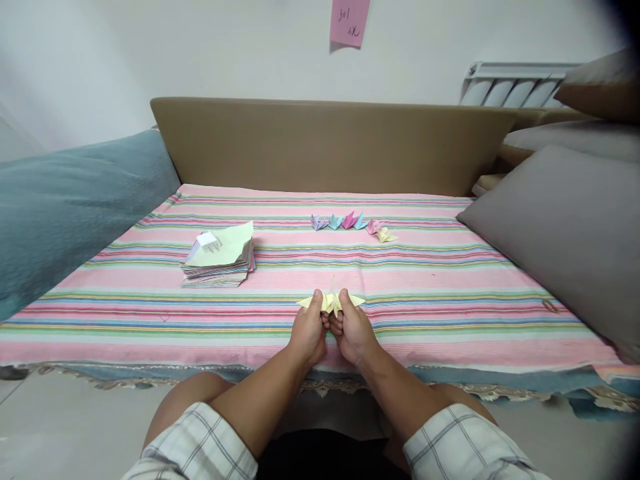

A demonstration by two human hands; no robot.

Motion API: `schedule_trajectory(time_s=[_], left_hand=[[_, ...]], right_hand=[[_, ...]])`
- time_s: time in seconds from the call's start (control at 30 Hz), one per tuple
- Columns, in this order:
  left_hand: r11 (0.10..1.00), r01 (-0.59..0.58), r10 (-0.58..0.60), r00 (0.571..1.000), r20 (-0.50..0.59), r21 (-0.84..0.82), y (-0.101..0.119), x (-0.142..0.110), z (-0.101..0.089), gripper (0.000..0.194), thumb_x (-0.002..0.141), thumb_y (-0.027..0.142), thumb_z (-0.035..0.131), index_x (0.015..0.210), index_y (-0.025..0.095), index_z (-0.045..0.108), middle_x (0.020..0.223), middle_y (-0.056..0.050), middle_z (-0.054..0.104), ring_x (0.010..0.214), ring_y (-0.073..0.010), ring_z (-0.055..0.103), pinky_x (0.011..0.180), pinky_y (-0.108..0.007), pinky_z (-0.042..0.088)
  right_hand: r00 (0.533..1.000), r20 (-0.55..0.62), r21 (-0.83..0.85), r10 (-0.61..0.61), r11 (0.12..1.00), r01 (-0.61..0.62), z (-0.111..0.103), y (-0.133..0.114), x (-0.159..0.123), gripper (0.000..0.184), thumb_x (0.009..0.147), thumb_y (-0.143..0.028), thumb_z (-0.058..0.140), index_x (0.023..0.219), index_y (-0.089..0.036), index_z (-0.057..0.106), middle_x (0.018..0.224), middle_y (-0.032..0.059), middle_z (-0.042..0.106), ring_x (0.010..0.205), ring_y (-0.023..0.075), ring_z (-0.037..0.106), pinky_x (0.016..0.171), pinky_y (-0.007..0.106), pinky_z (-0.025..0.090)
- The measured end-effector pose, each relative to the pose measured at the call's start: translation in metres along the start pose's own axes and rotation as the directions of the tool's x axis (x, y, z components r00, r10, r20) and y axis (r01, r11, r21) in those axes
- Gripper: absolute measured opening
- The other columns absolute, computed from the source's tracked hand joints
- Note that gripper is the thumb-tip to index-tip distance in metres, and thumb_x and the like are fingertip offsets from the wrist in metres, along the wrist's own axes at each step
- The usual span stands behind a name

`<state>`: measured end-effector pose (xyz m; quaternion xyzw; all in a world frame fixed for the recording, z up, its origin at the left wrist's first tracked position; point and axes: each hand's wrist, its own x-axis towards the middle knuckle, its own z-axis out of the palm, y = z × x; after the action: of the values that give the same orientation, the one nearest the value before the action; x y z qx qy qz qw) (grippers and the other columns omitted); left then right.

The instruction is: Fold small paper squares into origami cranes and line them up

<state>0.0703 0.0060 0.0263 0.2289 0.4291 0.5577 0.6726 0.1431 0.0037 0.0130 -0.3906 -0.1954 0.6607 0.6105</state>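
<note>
A small pale yellow folded paper figure (331,301) is pinched between both my hands over the near part of the striped cloth (425,293). My left hand (309,331) grips its left side, fingers curled and thumb on top. My right hand (353,330) grips its right side the same way. The two paper wings stick out past my thumbs. A row of several finished folded paper figures (353,224) in purple, blue, pink and yellow lies farther back on the cloth.
A stack of coloured paper sheets (220,263) with a small white object (207,241) on top lies at the left. A teal cushion (65,207) is at the left, grey pillows (560,227) at the right, a tan backrest (325,143) behind. A pink note (349,21) hangs on the wall.
</note>
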Motion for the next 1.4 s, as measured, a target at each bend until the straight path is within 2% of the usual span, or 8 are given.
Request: schedule_trajectory(time_s=[0.17, 0.37, 0.6, 0.8, 1.07, 1.27, 1.33, 1.4], left_hand=[[1.000, 0.002, -0.002, 1.000, 0.004, 0.006, 0.000, 0.000, 0.001, 0.043, 0.067, 0.053, 0.066, 0.056, 0.014, 0.052, 0.042, 0.004, 0.043, 0.039, -0.0060, 0.038, 0.043, -0.020, 0.028], [0.998, -0.030, 0.027, 0.998, 0.053, 0.062, -0.003, 0.000, -0.002, 0.045, 0.065, 0.056, 0.065, 0.057, 0.014, 0.054, 0.042, 0.003, 0.044, 0.040, -0.0077, 0.041, 0.043, -0.022, 0.032], [0.999, -0.004, 0.004, 1.000, 0.023, -0.038, 0.001, 0.000, -0.005, 0.041, 0.063, 0.051, 0.070, 0.067, 0.013, 0.055, 0.044, 0.005, 0.045, 0.041, -0.0058, 0.040, 0.044, -0.018, 0.033], [0.990, 0.081, -0.071, 0.993, 0.089, -0.118, 0.005, 0.003, -0.006, 0.040, 0.065, 0.048, 0.070, 0.068, 0.013, 0.052, 0.044, 0.005, 0.044, 0.042, -0.0056, 0.042, 0.044, -0.017, 0.035], [0.969, 0.159, -0.142, 0.985, 0.098, -0.188, 0.011, 0.000, -0.006, 0.021, 0.079, 0.032, 0.060, 0.074, 0.013, 0.053, 0.049, 0.004, 0.047, 0.041, -0.0054, 0.042, 0.043, -0.016, 0.036], [0.934, 0.282, -0.261, 0.958, 0.121, -0.219, 0.023, 0.003, -0.010, 0.022, 0.084, 0.026, 0.051, 0.067, 0.011, 0.054, 0.045, 0.003, 0.046, 0.038, -0.0055, 0.041, 0.040, -0.017, 0.036], [0.920, 0.335, -0.302, 0.937, 0.173, -0.206, 0.026, 0.003, -0.013, 0.022, 0.083, 0.024, 0.051, 0.066, 0.010, 0.055, 0.046, 0.002, 0.049, 0.036, -0.0047, 0.040, 0.038, -0.016, 0.035], [0.894, 0.411, -0.368, 0.900, 0.231, -0.178, 0.028, 0.002, -0.015, 0.021, 0.081, 0.024, 0.052, 0.067, 0.008, 0.057, 0.049, -0.001, 0.053, 0.036, -0.0048, 0.041, 0.036, -0.016, 0.033]], right_hand=[[1.000, -0.008, -0.001, -0.001, 1.000, 0.001, 0.000, 0.000, 0.000, 0.052, 0.062, -0.058, 0.068, 0.049, -0.019, 0.036, 0.037, -0.0098, 0.028, 0.035, 0.0036, 0.023, 0.035, 0.018, 0.017], [0.999, -0.042, -0.066, -0.033, 0.997, 0.030, -0.004, 0.002, 0.002, 0.052, 0.069, -0.061, 0.059, 0.045, -0.019, 0.040, 0.037, -0.0056, 0.035, 0.035, 0.0071, 0.034, 0.036, 0.021, 0.023], [0.993, -0.050, -0.122, -0.110, 0.987, 0.103, -0.007, 0.001, 0.002, 0.047, 0.070, -0.058, 0.060, 0.051, -0.018, 0.047, 0.038, -0.0059, 0.039, 0.036, 0.0072, 0.033, 0.037, 0.022, 0.024], [0.999, -0.033, 0.062, -0.036, 0.997, 0.038, -0.006, -0.008, 0.002, 0.040, 0.067, -0.053, 0.067, 0.060, -0.018, 0.048, 0.039, -0.0076, 0.040, 0.036, 0.0057, 0.033, 0.035, 0.019, 0.023], [0.998, -0.058, 0.130, 0.031, 0.991, -0.023, -0.007, -0.015, 0.002, 0.039, 0.069, -0.053, 0.064, 0.064, -0.017, 0.052, 0.043, -0.0062, 0.043, 0.036, 0.0053, 0.032, 0.035, 0.019, 0.025], [0.999, 0.034, 0.095, -0.017, 0.995, 0.013, -0.014, -0.026, 0.004, 0.061, 0.071, -0.076, 0.038, 0.070, -0.019, 0.058, 0.051, -0.0012, 0.051, 0.041, 0.0098, 0.041, 0.038, 0.023, 0.032], [0.998, 0.020, 0.054, -0.051, 0.997, 0.050, -0.019, -0.033, 0.006, 0.054, 0.070, -0.071, 0.049, 0.074, -0.019, 0.062, 0.055, -0.0017, 0.053, 0.045, 0.0100, 0.044, 0.040, 0.022, 0.034], [0.993, 0.080, -0.030, -0.090, 0.995, 0.092, -0.023, -0.040, 0.006, 0.038, 0.066, -0.053, 0.068, 0.081, -0.019, 0.065, 0.062, -0.0023, 0.056, 0.052, 0.0093, 0.049, 0.048, 0.021, 0.039]])
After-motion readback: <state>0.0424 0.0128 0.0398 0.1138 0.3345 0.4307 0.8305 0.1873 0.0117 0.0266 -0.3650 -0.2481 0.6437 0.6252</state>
